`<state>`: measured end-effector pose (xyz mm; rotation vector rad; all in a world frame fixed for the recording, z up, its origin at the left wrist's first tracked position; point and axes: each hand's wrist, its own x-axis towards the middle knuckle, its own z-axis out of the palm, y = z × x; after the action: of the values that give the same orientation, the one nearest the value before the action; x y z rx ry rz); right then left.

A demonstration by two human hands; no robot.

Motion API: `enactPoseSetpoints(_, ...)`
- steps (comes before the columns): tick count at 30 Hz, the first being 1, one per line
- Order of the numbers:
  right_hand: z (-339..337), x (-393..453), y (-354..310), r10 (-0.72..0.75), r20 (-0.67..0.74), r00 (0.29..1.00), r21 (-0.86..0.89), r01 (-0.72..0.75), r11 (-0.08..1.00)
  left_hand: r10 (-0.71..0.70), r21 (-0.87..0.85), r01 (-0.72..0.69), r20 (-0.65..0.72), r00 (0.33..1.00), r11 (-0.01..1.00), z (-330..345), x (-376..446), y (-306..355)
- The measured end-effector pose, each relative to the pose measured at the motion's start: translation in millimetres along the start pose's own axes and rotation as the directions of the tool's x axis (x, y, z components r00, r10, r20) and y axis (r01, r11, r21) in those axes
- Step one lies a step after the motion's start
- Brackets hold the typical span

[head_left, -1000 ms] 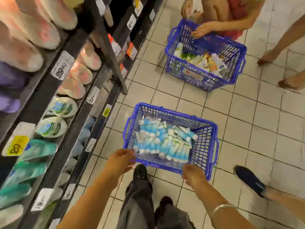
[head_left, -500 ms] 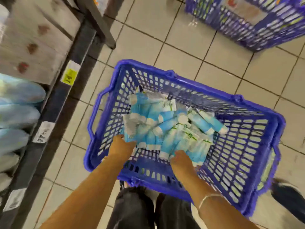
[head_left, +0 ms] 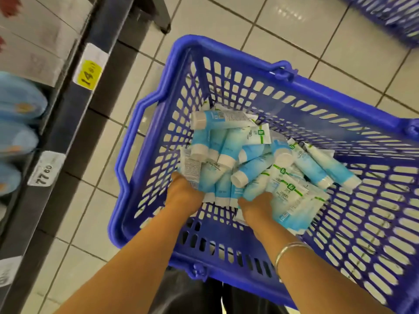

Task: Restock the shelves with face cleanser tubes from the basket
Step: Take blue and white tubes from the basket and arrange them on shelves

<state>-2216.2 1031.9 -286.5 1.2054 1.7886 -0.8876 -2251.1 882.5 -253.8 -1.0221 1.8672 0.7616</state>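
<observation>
A floor of pale square tiles with dark grout is seen. At nine o'clock a dark shelving unit is set, price tags fixed to its edge. Glare is reflected at twelve o'clock.

The tubes lie heaped in the basket on the floor, with the shelves to its left.
</observation>
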Motion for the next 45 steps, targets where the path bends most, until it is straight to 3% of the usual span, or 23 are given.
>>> enactPoseSetpoints(5,-28.8,-41.5,-1.3,0.096,0.066,0.993,0.128,-0.104,0.986,-0.051,-0.225,0.095,0.195,0.979,0.970,-29.5,-42.6,2.5)
enactPoseSetpoints(10,-69.9,-119.4,-13.5,-0.041,0.028,0.999,0.172,0.036,0.984,0.023,-0.514,0.137,0.294,0.956,0.847,-78.2,-123.7,-0.3)
enactPoseSetpoints(16,-122.4,-246.8,-61.1,-0.290,0.136,0.947,0.299,0.240,0.924,0.210,-0.743,-0.024,0.158,0.965,0.668,-160.0,-236.7,4.3)
enactPoseSetpoints(20,-160.3,-344.6,-103.9,-0.445,0.158,0.881,0.396,0.356,0.846,0.341,-0.882,-0.146,0.017,0.940,0.448,-221.7,-326.9,15.2)
enactPoseSetpoints(24,-192.8,-432.5,-143.4,-0.606,0.195,0.771,0.410,0.498,0.765,0.435,-0.907,-0.302,-0.155,0.887,0.294,-268.8,-412.8,23.9)
enactPoseSetpoints(29,-225.2,-539.2,-162.7,-0.733,0.319,0.601,0.424,0.602,0.677,0.365,-0.980,-0.198,-0.179,0.914,0.014,-301.9,-515.9,11.1)
enactPoseSetpoints(33,-240.9,-609.2,-156.4,-0.787,0.430,0.442,0.454,0.647,0.612,0.370,-0.956,-0.173,-0.254,0.894,-0.238,-307.3,-587.7,-18.9)
enactPoseSetpoints(39,-235.3,-682.1,-126.5,-0.772,0.577,0.266,0.490,0.643,0.588,0.253,-0.788,-0.261,-0.461,0.851,-0.557,-300.3,-676.6,-82.3)
enactPoseSetpoints(45,-214.7,-747.8,-87.9,-0.657,0.753,0.028,0.482,0.656,0.581,0.126,-0.598,-0.345,-0.606,0.785,-0.723,-293.0,-742.3,-145.7)
